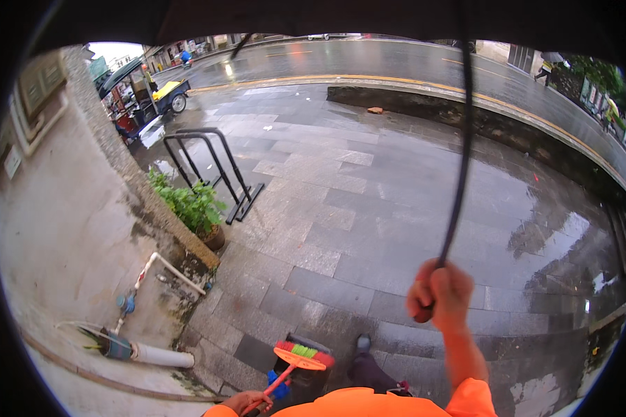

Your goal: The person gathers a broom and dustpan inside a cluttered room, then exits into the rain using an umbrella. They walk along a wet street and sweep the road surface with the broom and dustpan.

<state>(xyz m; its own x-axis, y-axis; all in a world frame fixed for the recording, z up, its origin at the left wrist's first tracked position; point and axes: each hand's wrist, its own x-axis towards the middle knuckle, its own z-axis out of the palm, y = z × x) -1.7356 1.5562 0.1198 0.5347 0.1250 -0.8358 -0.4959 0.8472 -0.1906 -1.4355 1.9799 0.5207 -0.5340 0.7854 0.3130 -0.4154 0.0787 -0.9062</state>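
My right hand (446, 295) is closed around the grip of an umbrella, held up in front of me. The umbrella's thin dark shaft (464, 146) rises from my fist to the black canopy (313, 17) across the top. Low on the left, my left hand (249, 401) is wrapped round the handle of a broom (300, 358) with an orange-red head and red and green bristles pointing up and away. Next to the broom is something dark, with a blue part (279, 384); its kind is hard to make out. My shoe (364, 342) shows on the paving.
Wet grey paving (327, 201) spreads ahead. To the left are a wall with a white pipe (161, 356), a potted plant (195, 205), a black metal rack (215, 167) and a three-wheeled cart (146, 94). A low kerb wall (466, 121) borders the road.
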